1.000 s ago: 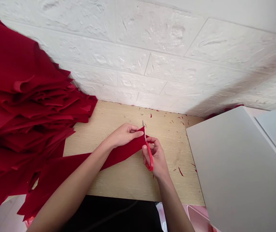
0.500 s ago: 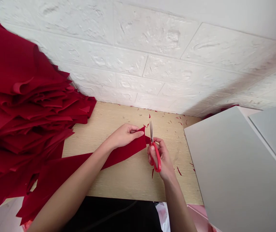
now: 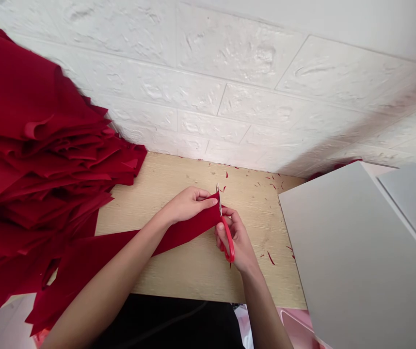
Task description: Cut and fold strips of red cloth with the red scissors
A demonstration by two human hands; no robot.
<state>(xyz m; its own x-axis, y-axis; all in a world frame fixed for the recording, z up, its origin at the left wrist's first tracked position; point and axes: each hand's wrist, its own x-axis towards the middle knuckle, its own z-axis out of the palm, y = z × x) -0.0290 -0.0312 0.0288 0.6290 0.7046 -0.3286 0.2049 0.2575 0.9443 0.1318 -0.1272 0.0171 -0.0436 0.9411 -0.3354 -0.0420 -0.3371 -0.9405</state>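
A long strip of dark red fabric [image 3: 182, 233] runs from the lower left to the middle of the wooden table. Near its right end my left hand [image 3: 188, 204] pinches the upper edge, thumb on top. My right hand [image 3: 235, 237] is closed round the red handles of a pair of scissors [image 3: 229, 245]. The scissors' metal blades lie along the strip's right end, just beside my left thumb, pointing away from me. Part of the blades is hidden by the fabric.
A large heap of red fabric pieces [image 3: 44, 165] fills the left side. Thin red scraps [image 3: 270, 258] are scattered on the wooden table [image 3: 189, 276]. A grey box-like panel [image 3: 353, 252] stands at the right, and a white brick-patterned wall [image 3: 193, 63] rises behind.
My right hand has moved the scissors left, from beside the strip onto its right end. My left hand keeps its hold on the fabric. The view has shifted slightly.
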